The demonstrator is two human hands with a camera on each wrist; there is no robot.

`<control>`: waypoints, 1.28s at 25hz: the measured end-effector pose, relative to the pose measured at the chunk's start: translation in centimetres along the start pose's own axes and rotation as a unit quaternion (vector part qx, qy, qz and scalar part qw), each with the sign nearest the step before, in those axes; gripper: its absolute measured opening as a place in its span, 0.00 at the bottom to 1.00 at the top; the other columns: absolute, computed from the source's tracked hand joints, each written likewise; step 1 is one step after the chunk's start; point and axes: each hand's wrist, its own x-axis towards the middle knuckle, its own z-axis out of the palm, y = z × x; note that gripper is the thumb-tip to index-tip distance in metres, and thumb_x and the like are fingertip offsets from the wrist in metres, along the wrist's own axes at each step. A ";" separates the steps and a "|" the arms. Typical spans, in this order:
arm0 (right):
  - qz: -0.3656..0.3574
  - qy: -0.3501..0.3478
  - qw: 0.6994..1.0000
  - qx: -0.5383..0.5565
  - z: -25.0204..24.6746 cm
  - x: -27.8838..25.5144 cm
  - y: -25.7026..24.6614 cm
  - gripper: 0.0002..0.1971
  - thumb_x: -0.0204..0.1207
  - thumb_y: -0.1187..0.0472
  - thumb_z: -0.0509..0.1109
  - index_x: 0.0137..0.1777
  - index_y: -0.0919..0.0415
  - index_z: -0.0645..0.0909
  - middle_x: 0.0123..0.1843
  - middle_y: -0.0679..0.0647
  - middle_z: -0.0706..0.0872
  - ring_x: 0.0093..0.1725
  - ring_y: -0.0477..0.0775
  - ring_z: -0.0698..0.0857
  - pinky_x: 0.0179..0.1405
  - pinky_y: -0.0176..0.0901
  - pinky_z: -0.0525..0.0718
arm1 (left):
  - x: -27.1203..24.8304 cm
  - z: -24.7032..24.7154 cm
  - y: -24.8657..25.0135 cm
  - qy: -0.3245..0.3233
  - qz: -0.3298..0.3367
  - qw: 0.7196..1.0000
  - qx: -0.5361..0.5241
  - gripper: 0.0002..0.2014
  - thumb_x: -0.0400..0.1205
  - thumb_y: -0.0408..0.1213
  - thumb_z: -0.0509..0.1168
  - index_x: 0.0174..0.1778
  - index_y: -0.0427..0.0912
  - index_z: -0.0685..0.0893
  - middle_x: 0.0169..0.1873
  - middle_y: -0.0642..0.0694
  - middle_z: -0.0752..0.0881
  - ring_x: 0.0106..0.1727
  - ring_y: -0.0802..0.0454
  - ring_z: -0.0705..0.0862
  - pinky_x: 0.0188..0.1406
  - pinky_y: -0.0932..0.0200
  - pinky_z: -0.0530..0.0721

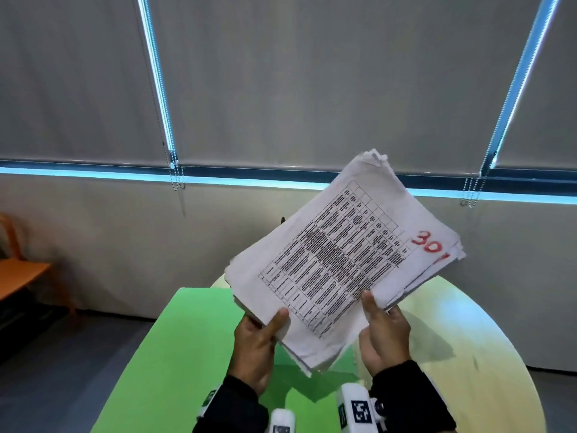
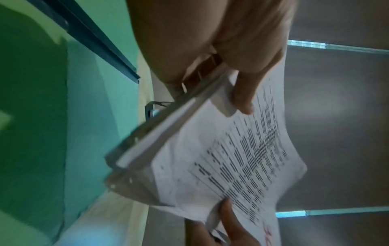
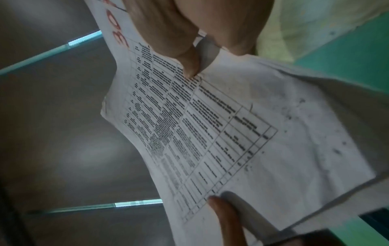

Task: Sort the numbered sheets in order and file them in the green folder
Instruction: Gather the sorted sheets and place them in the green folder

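Note:
Both hands hold a thick stack of white printed sheets [image 1: 340, 254] tilted up above the table. The top sheet carries a table of text and a red "30" [image 1: 426, 242] at its right corner. My left hand [image 1: 262, 335] grips the stack's lower left edge, thumb on top. My right hand [image 1: 379, 323] pinches the lower right edge, thumb on the print. The open green folder [image 1: 175, 348] lies flat on the table below the stack. In the left wrist view the stack [image 2: 221, 158] shows its edge under the thumb [image 2: 244, 98]. The right wrist view shows the top sheet [image 3: 231, 133].
A round pale table [image 1: 468, 339] bears the folder. Grey roller blinds [image 1: 296, 82] with bead chains cover the windows behind. An orange wooden seat [image 1: 18, 276] stands at the far left over a dark floor [image 1: 62, 370].

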 end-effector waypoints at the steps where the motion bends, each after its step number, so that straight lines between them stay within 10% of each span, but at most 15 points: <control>1: 0.025 -0.020 0.999 -0.001 -0.2 0.0 0.4 0.06 0.76 0.69 0.74 0.49 0.59 0.84 0.53 0.54 0.89 0.48 0.47 0.83 0.45 0.36 0.79 | -0.1 0.5 0.2 0.007 0.017 1.000 0.025 0.18 0.72 0.30 0.73 0.59 0.34 0.84 0.54 0.39 0.90 0.59 0.43 0.88 0.57 0.51 0.86; 4: 0.022 -0.011 0.998 -0.051 -1.3 0.5 0.8 0.20 0.73 0.70 0.77 0.64 0.64 0.80 0.57 0.58 0.89 0.55 0.55 0.86 0.58 0.49 0.82 | 0.7 1.4 2.1 0.007 0.090 0.989 0.119 0.10 0.74 0.30 0.73 0.49 0.33 0.86 0.43 0.39 0.92 0.47 0.42 0.91 0.49 0.47 0.89; 9: -0.095 0.002 0.994 -0.057 -4.7 3.5 -4.5 0.48 0.51 0.58 0.88 0.73 0.57 0.70 0.58 0.59 0.89 0.46 0.51 0.89 0.48 0.47 0.86 | 2.8 -1.3 6.9 -0.075 0.150 0.953 0.252 0.13 0.72 0.29 0.73 0.51 0.31 0.84 0.43 0.38 0.90 0.47 0.45 0.89 0.41 0.59 0.88; 13: -0.161 -0.173 0.933 -0.272 -6.1 3.7 -8.4 0.26 0.60 0.66 0.84 0.60 0.62 0.84 0.50 0.54 0.93 0.46 0.47 0.91 0.44 0.37 0.88 | 3.6 -4.0 7.7 -0.097 0.129 0.946 0.281 0.36 0.58 0.55 0.83 0.54 0.34 0.84 0.46 0.37 0.91 0.49 0.45 0.91 0.45 0.62 0.88; 15: -0.168 -0.211 0.910 -0.316 -5.6 3.2 -8.4 0.14 0.66 0.70 0.81 0.52 0.63 0.88 0.47 0.52 0.94 0.44 0.48 0.91 0.48 0.45 0.90 | 3.2 -3.4 6.6 -0.100 0.114 0.946 0.286 0.31 0.63 0.50 0.82 0.54 0.32 0.85 0.47 0.38 0.92 0.51 0.43 0.90 0.45 0.63 0.88; 18: -0.207 -0.108 0.922 -0.310 -4.1 2.8 -7.3 0.04 0.75 0.69 0.76 0.47 0.61 0.86 0.39 0.47 0.93 0.40 0.49 0.91 0.45 0.49 0.89 | 2.8 -0.1 4.8 -0.036 0.127 0.952 0.277 0.18 0.72 0.29 0.75 0.56 0.30 0.83 0.48 0.38 0.90 0.50 0.46 0.90 0.43 0.60 0.90; 23: -0.316 -0.019 0.903 -0.292 -3.3 1.4 -6.2 0.06 0.79 0.68 0.72 0.53 0.59 0.82 0.41 0.48 0.87 0.35 0.31 0.85 0.35 0.26 0.84 | 2.5 3.0 3.1 0.040 0.199 0.940 0.274 0.19 0.73 0.27 0.76 0.53 0.51 0.82 0.49 0.51 0.88 0.47 0.59 0.89 0.46 0.61 0.89; 27: -0.212 -0.017 0.922 -0.323 -8.0 1.0 -2.5 0.11 0.74 0.64 0.78 0.55 0.57 0.84 0.48 0.51 0.90 0.47 0.54 0.90 0.46 0.46 0.90 | 1.0 -0.6 -0.2 0.082 0.131 0.938 0.309 0.19 0.74 0.27 0.75 0.57 0.45 0.78 0.51 0.50 0.86 0.52 0.51 0.87 0.48 0.54 0.90; 32: -0.206 -0.022 0.911 -0.357 -8.7 1.2 -1.2 0.09 0.81 0.66 0.69 0.60 0.61 0.82 0.52 0.56 0.88 0.54 0.59 0.87 0.56 0.48 0.84 | 1.0 -0.9 -2.2 0.083 0.108 0.942 0.306 0.12 0.83 0.28 0.63 0.60 0.44 0.75 0.53 0.51 0.84 0.53 0.53 0.85 0.49 0.53 0.88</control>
